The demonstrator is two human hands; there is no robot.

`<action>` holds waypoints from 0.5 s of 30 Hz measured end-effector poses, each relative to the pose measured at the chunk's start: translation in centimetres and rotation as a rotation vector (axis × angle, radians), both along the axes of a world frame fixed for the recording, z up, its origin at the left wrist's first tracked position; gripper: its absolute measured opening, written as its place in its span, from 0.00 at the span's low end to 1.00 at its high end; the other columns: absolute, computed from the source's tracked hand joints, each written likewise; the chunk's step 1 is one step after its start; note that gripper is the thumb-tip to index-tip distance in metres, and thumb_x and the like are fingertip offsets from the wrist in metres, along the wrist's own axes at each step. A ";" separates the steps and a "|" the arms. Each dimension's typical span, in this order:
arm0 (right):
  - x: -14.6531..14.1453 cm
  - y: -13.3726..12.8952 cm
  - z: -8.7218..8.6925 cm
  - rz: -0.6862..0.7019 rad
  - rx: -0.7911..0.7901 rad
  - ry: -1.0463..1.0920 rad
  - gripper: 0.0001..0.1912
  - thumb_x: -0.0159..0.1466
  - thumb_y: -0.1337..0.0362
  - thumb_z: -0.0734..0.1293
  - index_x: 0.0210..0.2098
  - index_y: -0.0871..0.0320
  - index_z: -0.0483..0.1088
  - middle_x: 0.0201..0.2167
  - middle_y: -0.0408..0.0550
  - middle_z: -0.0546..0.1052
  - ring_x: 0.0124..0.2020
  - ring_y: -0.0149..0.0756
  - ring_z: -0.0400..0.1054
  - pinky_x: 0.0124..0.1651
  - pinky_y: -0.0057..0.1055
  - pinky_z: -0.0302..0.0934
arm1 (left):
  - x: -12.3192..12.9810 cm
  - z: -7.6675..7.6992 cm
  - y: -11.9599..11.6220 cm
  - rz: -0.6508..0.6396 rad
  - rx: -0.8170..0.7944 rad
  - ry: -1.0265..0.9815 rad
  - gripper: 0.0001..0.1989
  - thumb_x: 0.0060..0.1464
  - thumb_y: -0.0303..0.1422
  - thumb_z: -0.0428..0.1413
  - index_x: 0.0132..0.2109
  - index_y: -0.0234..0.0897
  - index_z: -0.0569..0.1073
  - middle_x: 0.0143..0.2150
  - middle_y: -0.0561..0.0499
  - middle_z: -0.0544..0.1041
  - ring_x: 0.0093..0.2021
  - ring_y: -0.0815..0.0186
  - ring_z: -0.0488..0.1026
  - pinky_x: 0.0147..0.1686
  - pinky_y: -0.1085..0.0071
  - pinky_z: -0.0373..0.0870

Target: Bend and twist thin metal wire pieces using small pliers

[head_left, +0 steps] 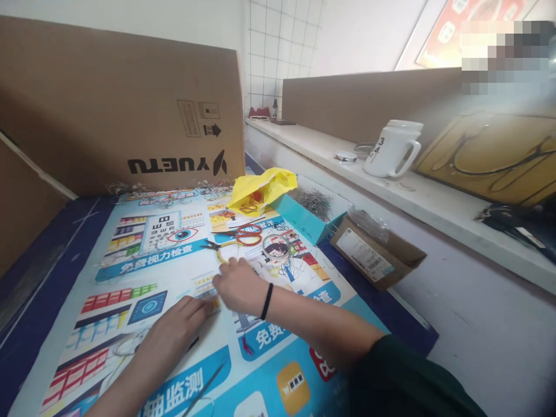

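My right hand [238, 286], with a black band on the wrist, is closed in a pinch above the printed poster sheet [204, 330]. Just left of it and lower, my left hand [191, 315] has its fingers pressed together, pointing toward the right fingers. Whatever sits between the fingertips is too small or hidden. Right beyond the right fingers lie pliers with yellow handles [229, 250]; I cannot tell whether the hand touches them. Red-handled scissors [248, 234] rest behind the pliers. To their right is a round, clear-looking ring or dish [277, 247] with thin wires around it.
A yellow plastic bag [269, 184], a teal box [299, 219] of tangled metal wire pieces [317, 202] and a small cardboard box [365, 255] stand at the back right. A large cardboard box [130, 98] walls the back. The ledge [321, 150] holds a white mug [391, 149].
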State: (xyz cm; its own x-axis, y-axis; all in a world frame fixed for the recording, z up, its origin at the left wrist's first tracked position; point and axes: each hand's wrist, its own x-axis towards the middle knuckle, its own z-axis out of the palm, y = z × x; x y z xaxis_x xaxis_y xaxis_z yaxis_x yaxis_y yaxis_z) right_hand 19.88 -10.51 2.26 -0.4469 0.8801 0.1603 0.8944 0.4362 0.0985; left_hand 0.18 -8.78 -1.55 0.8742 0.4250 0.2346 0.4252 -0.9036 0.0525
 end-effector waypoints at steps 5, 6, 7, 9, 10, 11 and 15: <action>4.9 1.6 2.8 -0.501 -0.206 -0.147 0.12 0.55 0.68 0.61 0.36 0.66 0.72 0.39 0.65 0.73 0.41 0.51 0.66 0.37 0.45 0.59 | -0.1 0.4 -0.3 0.048 -0.072 0.025 0.23 0.49 0.19 0.48 0.51 0.40 0.69 0.47 0.49 0.73 0.46 0.62 0.68 0.46 0.66 0.66; 5.9 2.0 3.0 -0.521 -0.240 -0.149 0.12 0.55 0.69 0.61 0.36 0.65 0.72 0.38 0.64 0.74 0.40 0.50 0.68 0.36 0.43 0.60 | -0.1 0.3 -0.3 0.060 -0.088 0.031 0.23 0.49 0.19 0.48 0.51 0.40 0.70 0.47 0.48 0.74 0.46 0.62 0.68 0.46 0.66 0.66; 6.7 2.2 3.0 -0.525 -0.265 -0.152 0.12 0.54 0.70 0.61 0.36 0.65 0.72 0.37 0.63 0.74 0.39 0.48 0.69 0.36 0.42 0.60 | -0.1 0.3 -0.3 0.071 -0.101 0.039 0.22 0.49 0.19 0.48 0.50 0.39 0.70 0.46 0.48 0.74 0.46 0.61 0.68 0.46 0.65 0.66; 8.2 2.7 2.8 -0.533 -0.301 -0.154 0.14 0.52 0.70 0.63 0.38 0.65 0.72 0.38 0.63 0.75 0.39 0.47 0.69 0.37 0.40 0.61 | -0.1 0.2 -0.4 0.084 -0.114 0.052 0.22 0.49 0.19 0.47 0.50 0.38 0.71 0.46 0.46 0.74 0.46 0.61 0.67 0.47 0.64 0.66; 8.7 3.0 2.6 -0.532 -0.315 -0.151 0.15 0.52 0.70 0.63 0.39 0.65 0.72 0.39 0.63 0.75 0.40 0.47 0.69 0.38 0.39 0.61 | 0.0 0.3 -0.4 0.086 -0.117 0.055 0.22 0.49 0.19 0.47 0.50 0.37 0.71 0.47 0.46 0.73 0.47 0.60 0.67 0.47 0.63 0.66; 9.2 3.2 2.4 -0.531 -0.328 -0.147 0.16 0.52 0.70 0.63 0.40 0.65 0.72 0.39 0.63 0.75 0.41 0.48 0.69 0.38 0.39 0.61 | 0.0 0.4 -0.5 0.085 -0.120 0.058 0.22 0.50 0.19 0.47 0.51 0.37 0.70 0.47 0.46 0.73 0.47 0.60 0.67 0.48 0.63 0.66; 11.6 3.5 3.0 -0.510 -0.411 -0.105 0.15 0.49 0.69 0.64 0.36 0.64 0.74 0.35 0.61 0.76 0.38 0.45 0.70 0.36 0.33 0.60 | 0.2 1.0 -0.7 0.092 -0.127 0.075 0.22 0.50 0.19 0.46 0.51 0.37 0.71 0.47 0.45 0.73 0.47 0.60 0.67 0.47 0.62 0.66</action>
